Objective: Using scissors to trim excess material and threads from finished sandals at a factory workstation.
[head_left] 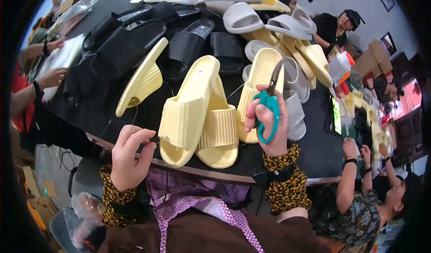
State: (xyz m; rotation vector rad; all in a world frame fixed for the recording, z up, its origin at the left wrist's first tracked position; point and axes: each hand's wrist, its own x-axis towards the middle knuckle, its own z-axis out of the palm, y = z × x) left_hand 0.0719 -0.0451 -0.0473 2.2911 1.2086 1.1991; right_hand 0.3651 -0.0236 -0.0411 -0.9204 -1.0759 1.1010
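My right hand [276,134] is closed round a pair of scissors [268,102] with teal handles, their dark blades pointing up. Behind it lies a pale yellow slide slipper [266,64], partly hidden by the hand. To the left, two more yellow slippers overlap at the table's near edge: a front one [191,114] resting partly over another [218,134]. My left hand [131,156] hovers beside them, fingers bent and the thumb apart from them; I see nothing held. Another yellow slipper [143,80] stands tilted on its side farther left.
Black slippers [184,49] cover the back left of the dark table [321,150]. Grey slippers [242,17] and yellow ones pile up at the back right. A lit phone-like screen [336,116] sits at the right edge. Co-workers' hands [51,78] are at the left; other people work at the right.
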